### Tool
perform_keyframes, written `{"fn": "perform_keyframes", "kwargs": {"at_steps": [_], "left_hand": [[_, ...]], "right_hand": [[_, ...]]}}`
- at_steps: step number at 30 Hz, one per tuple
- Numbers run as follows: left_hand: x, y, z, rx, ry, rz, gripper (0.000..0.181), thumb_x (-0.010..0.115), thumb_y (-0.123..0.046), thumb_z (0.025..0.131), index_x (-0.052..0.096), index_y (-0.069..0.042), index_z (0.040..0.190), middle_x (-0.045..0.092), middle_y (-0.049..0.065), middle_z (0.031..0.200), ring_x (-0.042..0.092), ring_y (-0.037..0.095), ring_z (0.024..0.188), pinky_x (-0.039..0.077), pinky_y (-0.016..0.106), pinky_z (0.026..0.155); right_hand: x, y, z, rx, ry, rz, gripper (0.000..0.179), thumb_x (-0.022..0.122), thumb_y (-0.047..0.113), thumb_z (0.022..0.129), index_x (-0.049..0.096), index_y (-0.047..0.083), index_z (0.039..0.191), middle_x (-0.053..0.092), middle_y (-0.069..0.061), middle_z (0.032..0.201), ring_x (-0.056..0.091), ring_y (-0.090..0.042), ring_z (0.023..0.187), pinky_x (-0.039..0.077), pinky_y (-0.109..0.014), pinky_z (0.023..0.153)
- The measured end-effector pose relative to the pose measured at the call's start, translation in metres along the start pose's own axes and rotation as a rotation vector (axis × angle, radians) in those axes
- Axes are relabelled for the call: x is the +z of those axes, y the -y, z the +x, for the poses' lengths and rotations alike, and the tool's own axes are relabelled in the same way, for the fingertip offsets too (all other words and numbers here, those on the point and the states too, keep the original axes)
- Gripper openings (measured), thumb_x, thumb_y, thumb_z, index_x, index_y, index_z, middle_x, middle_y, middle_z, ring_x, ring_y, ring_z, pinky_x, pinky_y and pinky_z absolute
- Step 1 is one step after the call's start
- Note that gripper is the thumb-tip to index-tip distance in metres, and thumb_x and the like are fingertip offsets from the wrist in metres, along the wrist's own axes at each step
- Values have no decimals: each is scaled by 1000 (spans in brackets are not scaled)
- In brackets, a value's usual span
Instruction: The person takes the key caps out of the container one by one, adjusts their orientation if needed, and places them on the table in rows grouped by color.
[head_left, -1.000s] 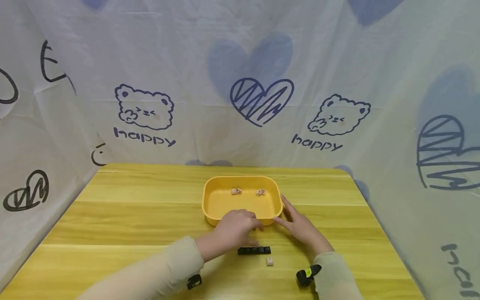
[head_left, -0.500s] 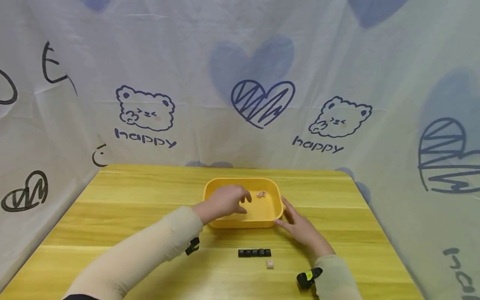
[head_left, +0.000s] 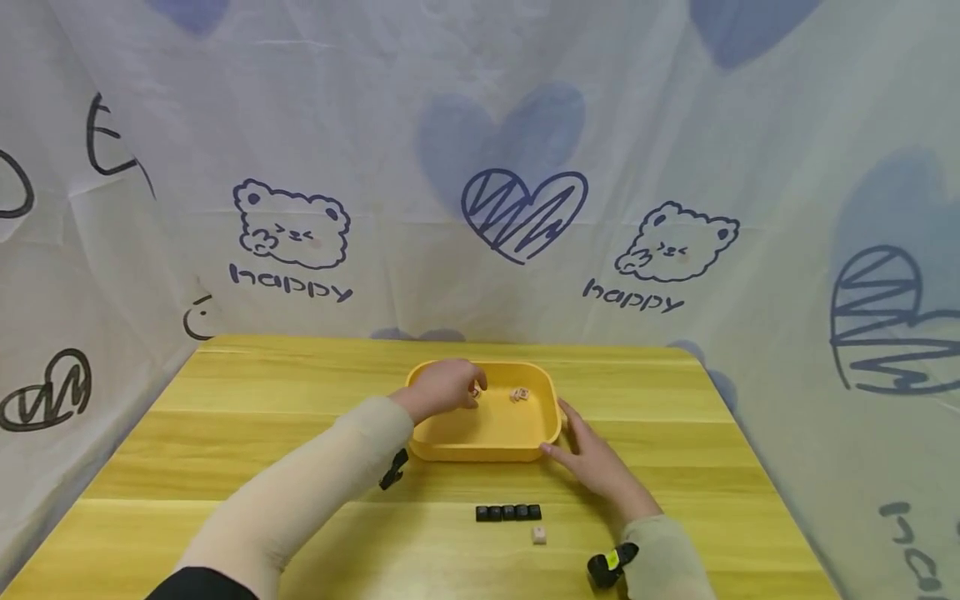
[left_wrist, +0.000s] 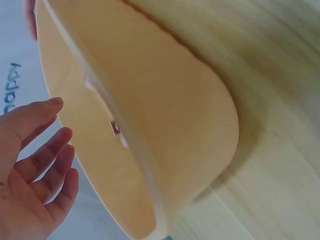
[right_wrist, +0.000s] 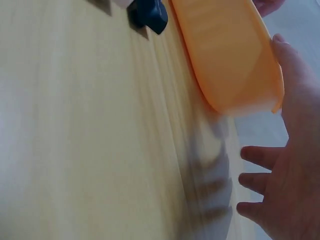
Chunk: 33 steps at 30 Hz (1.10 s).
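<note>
Head view: the left hand (head_left: 444, 387) is over the yellow bin (head_left: 483, 454) on the table (head_left: 315, 492), beside one of two clusters of pale pieces (head_left: 520, 394) inside; a row of five black pieces (head_left: 508, 512) and a single pale block (head_left: 538, 535) lie in front. Left wrist view: fingers parted, loosely curved, gripping nothing. Right wrist view: the right hand (right_wrist: 295, 175) is spread wide, thumb against the bin's rim.

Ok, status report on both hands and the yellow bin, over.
Left hand open over yellow bin. Right hand touching its rim. Pale pieces inside; no visible obstruction.
</note>
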<state>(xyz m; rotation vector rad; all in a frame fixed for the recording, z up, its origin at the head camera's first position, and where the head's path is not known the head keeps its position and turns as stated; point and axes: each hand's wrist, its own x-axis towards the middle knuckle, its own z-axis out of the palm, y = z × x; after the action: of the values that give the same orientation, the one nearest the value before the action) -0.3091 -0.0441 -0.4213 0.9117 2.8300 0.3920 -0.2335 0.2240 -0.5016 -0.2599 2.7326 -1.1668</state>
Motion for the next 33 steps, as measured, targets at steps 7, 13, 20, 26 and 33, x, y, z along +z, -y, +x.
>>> {"fn": "perform_keyframes", "kwargs": {"at_steps": [7,13,20,26,33], "left_hand": [[3,17,12,-26,31,-24,26,73,-14,89,71,-5,114,69,7,103,63,22,92,51,36,81],[5,25,18,-53,39,-1,24,72,-10,88,71,-4,111,69,8,104,63,23,95,51,37,84],[12,25,24,-93,94,30,29,73,-8,86,71,-6,115,68,7,114,63,23,102,51,38,86],[28,29,32,-56,106,78,32,68,-2,86,70,-8,117,64,8,120,59,25,110,47,38,94],[40,41,33,-41,109,85,35,59,3,88,70,-9,118,64,8,121,57,25,115,43,35,100]], "right_hand": [[9,4,11,-25,-5,-28,92,63,49,92,8,17,158,17,-15,159,20,-42,142,17,-59,111],[16,14,16,-4,3,0,92,62,52,91,6,21,158,19,-20,157,25,-46,138,20,-60,109],[23,22,14,52,14,-33,89,58,54,93,6,24,158,29,-30,150,33,-53,131,26,-65,105],[23,23,10,67,4,-21,88,59,52,93,7,25,158,28,-29,151,35,-52,131,27,-64,105],[26,24,15,62,13,-4,88,59,53,93,6,28,158,27,-27,153,33,-51,133,26,-64,105]]}}
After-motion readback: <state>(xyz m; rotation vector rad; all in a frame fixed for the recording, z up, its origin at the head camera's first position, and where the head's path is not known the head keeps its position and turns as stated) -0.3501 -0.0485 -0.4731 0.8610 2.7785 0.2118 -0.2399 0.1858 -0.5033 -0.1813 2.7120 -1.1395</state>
